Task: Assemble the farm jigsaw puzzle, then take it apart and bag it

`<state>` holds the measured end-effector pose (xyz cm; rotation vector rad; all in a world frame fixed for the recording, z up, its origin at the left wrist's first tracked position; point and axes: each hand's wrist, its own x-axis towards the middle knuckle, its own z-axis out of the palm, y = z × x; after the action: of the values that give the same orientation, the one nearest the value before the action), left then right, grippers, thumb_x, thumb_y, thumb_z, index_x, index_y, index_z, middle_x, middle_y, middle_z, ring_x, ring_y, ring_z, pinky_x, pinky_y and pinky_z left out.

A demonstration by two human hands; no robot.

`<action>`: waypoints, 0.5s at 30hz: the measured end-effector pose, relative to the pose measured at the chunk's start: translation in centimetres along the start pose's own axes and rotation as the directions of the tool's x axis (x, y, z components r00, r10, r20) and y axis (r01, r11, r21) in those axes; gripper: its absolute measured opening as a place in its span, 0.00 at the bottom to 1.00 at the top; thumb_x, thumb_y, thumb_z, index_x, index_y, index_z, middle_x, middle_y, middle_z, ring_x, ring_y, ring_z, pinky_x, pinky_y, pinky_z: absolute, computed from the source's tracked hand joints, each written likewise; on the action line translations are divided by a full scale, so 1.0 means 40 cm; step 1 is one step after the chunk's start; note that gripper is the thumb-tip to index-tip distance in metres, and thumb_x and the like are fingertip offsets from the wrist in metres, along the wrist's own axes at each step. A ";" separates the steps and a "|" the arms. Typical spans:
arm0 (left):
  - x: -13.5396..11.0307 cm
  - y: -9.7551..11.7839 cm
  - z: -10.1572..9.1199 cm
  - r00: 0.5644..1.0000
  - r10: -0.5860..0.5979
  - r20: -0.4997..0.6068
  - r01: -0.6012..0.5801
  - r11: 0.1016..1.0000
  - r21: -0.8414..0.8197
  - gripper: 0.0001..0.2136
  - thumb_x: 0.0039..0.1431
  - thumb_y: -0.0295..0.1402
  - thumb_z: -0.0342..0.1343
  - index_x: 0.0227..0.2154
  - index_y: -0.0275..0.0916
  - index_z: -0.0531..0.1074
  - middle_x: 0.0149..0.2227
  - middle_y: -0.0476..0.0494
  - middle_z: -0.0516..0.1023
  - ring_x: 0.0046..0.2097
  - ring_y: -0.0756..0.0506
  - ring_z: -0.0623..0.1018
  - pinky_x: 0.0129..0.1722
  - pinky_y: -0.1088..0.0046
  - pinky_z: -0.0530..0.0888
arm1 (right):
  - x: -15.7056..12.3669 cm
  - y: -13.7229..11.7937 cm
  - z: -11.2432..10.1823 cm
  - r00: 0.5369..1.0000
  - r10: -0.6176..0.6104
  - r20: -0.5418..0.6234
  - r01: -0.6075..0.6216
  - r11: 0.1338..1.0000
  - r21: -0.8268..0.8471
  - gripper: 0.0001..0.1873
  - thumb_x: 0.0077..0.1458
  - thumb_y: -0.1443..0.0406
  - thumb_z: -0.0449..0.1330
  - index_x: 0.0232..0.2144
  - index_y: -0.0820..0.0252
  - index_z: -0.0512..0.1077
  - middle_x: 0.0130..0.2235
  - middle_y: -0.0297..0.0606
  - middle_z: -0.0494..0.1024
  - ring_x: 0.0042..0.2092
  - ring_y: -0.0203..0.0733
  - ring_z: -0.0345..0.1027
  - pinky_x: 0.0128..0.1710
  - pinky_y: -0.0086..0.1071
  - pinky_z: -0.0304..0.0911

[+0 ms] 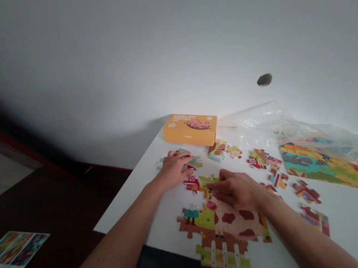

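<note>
A partly joined jigsaw puzzle (226,235) with a cow and a fence lies at the near edge of the white table (351,220). My left hand (175,168) rests on loose pieces by the puzzle's upper left, fingers curled down onto a greenish piece (195,160). My right hand (240,190) lies over the puzzle's top, fingertips pressed on a red barn piece (192,181) and the pieces beside it. Its fingers are together and flat.
An orange puzzle box (190,128) stands at the table's far left corner. Several loose pieces (264,160) are scattered behind the hands. A finished colourful puzzle (336,166) under clear plastic wrap (271,120) lies at the far right. A printed sheet (15,248) lies on the dark floor.
</note>
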<state>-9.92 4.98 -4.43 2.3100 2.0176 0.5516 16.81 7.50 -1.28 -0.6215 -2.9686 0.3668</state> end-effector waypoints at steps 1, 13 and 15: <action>0.004 -0.002 0.001 1.000 -0.005 0.012 0.005 1.000 -0.008 0.21 0.52 0.35 0.62 0.51 0.49 0.73 0.54 0.48 0.73 0.52 0.39 0.66 0.52 0.58 0.64 | 0.000 0.001 0.000 1.000 0.000 0.000 0.000 1.000 -0.002 0.18 0.61 0.57 0.51 0.52 0.42 0.70 0.36 0.36 0.69 0.30 0.36 0.63 0.27 0.30 0.46; 0.047 -0.043 0.032 0.991 0.128 -0.033 -0.131 0.979 -0.157 0.15 0.55 0.36 0.55 0.45 0.47 0.76 0.48 0.48 0.78 0.50 0.40 0.72 0.53 0.60 0.65 | 0.005 -0.006 -0.051 0.991 0.125 -0.037 -0.127 0.989 -0.071 0.13 0.57 0.60 0.53 0.41 0.52 0.76 0.35 0.37 0.78 0.36 0.40 0.71 0.31 0.30 0.57; 0.047 -0.042 0.032 0.995 0.103 -0.019 -0.105 0.981 -0.163 0.15 0.54 0.36 0.54 0.45 0.48 0.77 0.49 0.49 0.78 0.51 0.40 0.72 0.55 0.60 0.64 | -0.035 0.046 -0.086 0.927 0.358 -0.112 -0.369 0.924 -0.101 0.12 0.56 0.60 0.54 0.37 0.53 0.77 0.34 0.38 0.79 0.36 0.42 0.72 0.34 0.31 0.59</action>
<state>-10.98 7.32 -5.58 2.3280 1.7888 0.7078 19.26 9.32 1.52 -1.1771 -2.7933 0.1758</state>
